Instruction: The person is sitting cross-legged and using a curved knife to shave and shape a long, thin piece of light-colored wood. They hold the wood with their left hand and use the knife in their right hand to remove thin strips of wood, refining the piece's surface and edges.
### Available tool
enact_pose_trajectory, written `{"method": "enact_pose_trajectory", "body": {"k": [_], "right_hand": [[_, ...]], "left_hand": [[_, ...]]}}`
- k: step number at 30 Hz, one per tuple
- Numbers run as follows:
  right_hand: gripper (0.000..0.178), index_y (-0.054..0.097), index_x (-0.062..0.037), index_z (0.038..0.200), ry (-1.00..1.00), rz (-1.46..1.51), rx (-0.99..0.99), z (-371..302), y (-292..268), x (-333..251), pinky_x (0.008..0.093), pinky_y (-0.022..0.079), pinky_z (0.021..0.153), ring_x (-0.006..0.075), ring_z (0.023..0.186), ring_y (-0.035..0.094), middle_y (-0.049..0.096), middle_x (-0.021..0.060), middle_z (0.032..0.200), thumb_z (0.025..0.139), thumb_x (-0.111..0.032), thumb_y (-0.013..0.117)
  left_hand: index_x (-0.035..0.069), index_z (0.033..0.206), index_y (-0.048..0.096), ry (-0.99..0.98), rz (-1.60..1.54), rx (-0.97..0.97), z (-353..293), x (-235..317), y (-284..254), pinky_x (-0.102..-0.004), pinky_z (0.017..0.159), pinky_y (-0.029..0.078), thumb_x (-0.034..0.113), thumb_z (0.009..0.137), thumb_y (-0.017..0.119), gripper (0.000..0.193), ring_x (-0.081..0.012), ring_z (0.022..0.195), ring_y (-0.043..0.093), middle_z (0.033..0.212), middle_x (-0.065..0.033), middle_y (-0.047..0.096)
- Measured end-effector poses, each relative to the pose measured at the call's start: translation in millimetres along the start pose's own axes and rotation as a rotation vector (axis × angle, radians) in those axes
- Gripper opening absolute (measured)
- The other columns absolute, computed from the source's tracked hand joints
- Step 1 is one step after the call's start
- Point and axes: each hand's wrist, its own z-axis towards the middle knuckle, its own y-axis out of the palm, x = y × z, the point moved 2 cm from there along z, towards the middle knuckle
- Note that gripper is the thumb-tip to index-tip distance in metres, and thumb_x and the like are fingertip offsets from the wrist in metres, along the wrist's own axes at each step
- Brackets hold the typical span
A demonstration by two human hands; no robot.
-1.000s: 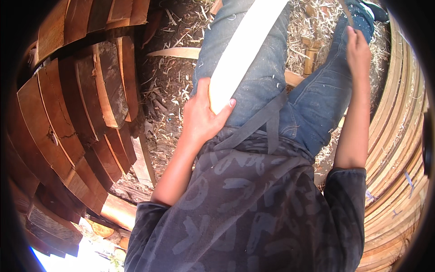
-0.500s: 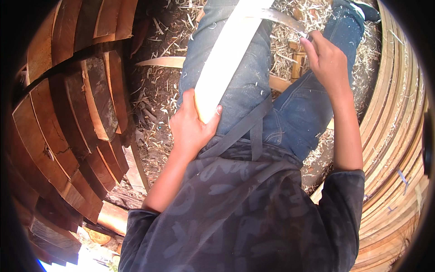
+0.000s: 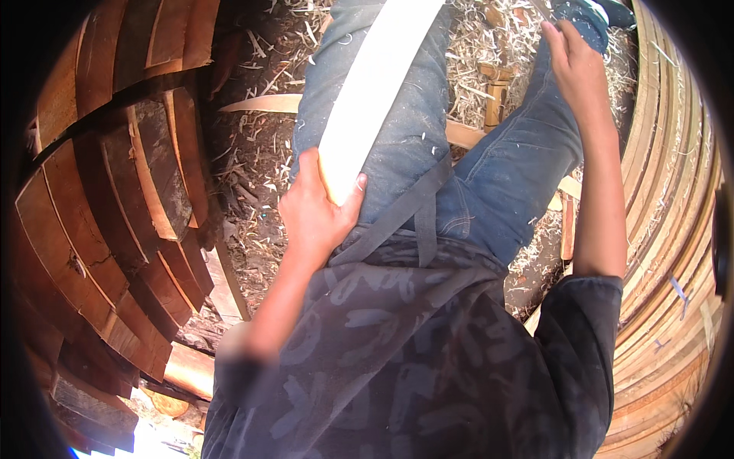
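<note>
A long pale strip of wood [image 3: 375, 99], bleached by glare, slants across my jeans-clad left thigh and runs out past the top edge. My left hand [image 3: 315, 210] is closed around its near end, thumb on the right side. Off to the right of the wood, above my right shin, my right hand [image 3: 579, 73] is closed on a knife with a curved metal blade [image 3: 541, 9]. Only a bit of that blade shows at the top edge, apart from the wood. The handle is hidden in my fingers.
Reddish-brown boards [image 3: 84, 222] are stacked along the left. Long light wooden strips [image 3: 657, 199] lie stacked on the right. Pale shavings [image 3: 482, 53] cover the ground between my legs. A loose curved strip [image 3: 264, 103] pokes out beside my left leg.
My right hand has moved up and to the right, taking the knife off the wood, where its blade lay before. My left hand keeps its hold; the whole view has shifted slightly.
</note>
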Motion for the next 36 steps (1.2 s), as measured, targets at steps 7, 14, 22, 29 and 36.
{"method": "enact_pose_trajectory", "body": {"k": [7,14,22,29,36], "right_hand": [[0.026,0.056,-0.0077,0.086,-0.367,0.095,-0.271,-71,15,-82,0.0377,0.048,0.050,0.0291,0.057,0.062,0.059,0.0093,0.060,0.091,-0.033,0.059],[0.025,0.058,-0.0058,0.090,-0.184,0.339,-0.240,-83,26,-86,0.0370,0.047,0.052,0.0304,0.059,0.062,0.061,0.0099,0.062,0.086,-0.030,0.066],[0.024,0.060,-0.0027,0.097,0.065,0.505,-0.053,-113,46,-88,0.0373,0.048,0.056,0.0324,0.062,0.063,0.062,0.0142,0.068,0.085,-0.022,0.067],[0.023,0.061,-0.0035,0.097,0.007,0.491,-0.095,-122,42,-105,0.0380,0.048,0.057,0.0306,0.064,0.063,0.063,0.0118,0.071,0.086,-0.023,0.067],[0.023,0.062,-0.0044,0.092,-0.036,0.405,-0.093,-110,34,-118,0.0377,0.047,0.054,0.0300,0.061,0.062,0.063,0.0111,0.068,0.086,-0.026,0.067]], "left_hand": [[0.004,0.113,0.043,0.022,0.049,0.000,2,-3,2,-0.0456,0.058,0.050,0.035,0.079,0.070,0.053,-0.0391,0.067,0.065,0.075,-0.0200,0.064],[0.006,0.111,0.043,0.008,-0.003,-0.016,3,-7,-1,-0.0448,0.061,0.051,0.036,0.078,0.071,0.053,-0.0396,0.068,0.065,0.075,-0.0201,0.064],[0.006,0.112,0.043,-0.002,-0.466,-0.387,24,-35,-17,-0.0252,0.052,0.038,0.039,0.085,0.062,0.047,-0.0127,0.058,0.047,0.070,-0.0015,0.045],[0.006,0.115,0.043,-0.158,-0.765,-0.663,29,-43,-27,-0.0221,0.046,0.034,0.053,0.086,0.054,0.056,-0.0085,0.051,0.039,0.067,-0.0011,0.041],[0.006,0.110,0.044,-0.113,-0.735,-0.646,31,-43,-25,-0.0219,0.044,0.032,0.053,0.085,0.056,0.054,-0.0075,0.050,0.038,0.065,-0.0003,0.040]]}}
